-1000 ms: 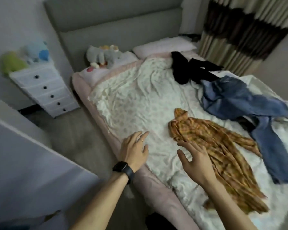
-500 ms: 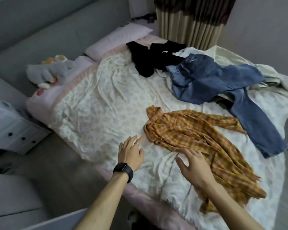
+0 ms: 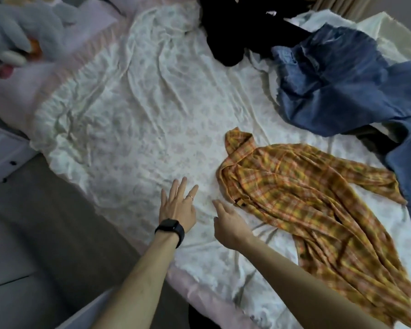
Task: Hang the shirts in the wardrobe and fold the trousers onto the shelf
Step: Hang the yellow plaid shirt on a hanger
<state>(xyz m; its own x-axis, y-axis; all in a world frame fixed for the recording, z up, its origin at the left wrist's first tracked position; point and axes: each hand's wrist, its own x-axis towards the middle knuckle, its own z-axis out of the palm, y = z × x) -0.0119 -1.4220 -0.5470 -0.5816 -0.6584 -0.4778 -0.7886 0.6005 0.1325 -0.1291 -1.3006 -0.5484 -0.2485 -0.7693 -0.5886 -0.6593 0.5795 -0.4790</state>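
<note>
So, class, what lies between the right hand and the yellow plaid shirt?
Only a narrow strip of bare bedsheet separates the right hand from the yellow plaid shirt, seen in the head view.

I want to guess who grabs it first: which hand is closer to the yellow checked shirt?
Right. The right hand, open, is just left of the yellow checked shirt, apparently not touching it. The left hand is farther left, spread over the bedsheet.

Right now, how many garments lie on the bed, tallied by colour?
Yellow plaid shirt: 1
Blue jeans: 1
Black heap: 1, pieces not separable
Dark cloth under the jeans: 1
Pale cloth, far corner: 1, perhaps bedding
Total: 5
</note>
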